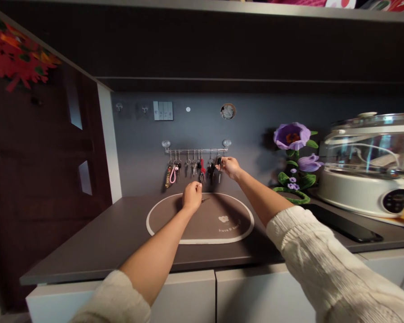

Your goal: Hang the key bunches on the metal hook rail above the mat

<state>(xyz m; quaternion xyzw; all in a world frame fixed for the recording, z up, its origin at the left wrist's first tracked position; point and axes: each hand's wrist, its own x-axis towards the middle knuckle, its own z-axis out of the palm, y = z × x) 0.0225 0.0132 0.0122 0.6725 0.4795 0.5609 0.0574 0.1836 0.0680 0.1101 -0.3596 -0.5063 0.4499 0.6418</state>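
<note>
A clear rail with hooks (197, 150) is fixed to the wall, and several bunches of keys hang from it. At its right end my right hand (231, 168) pinches a set of keys (219, 164), its fingertips close to the last hooks. Lower down, above the brown mat (175, 229), my left hand (192, 196) is closed in a loose fist; what it holds is hidden. A small key-like thing (205, 199) shows just right of that fist, and I cannot tell whether it is held or lying on the mat. A pink strap (173, 175) and a red key holder (202, 167) hang nearby.
Purple crocheted flowers (292, 137) stand at the right, beside a white appliance with a clear top (360, 193). A black phone (346, 224) lies on the dark counter (97, 242). A shelf (202, 49) overhangs it; light switches (163, 111) are on the wall.
</note>
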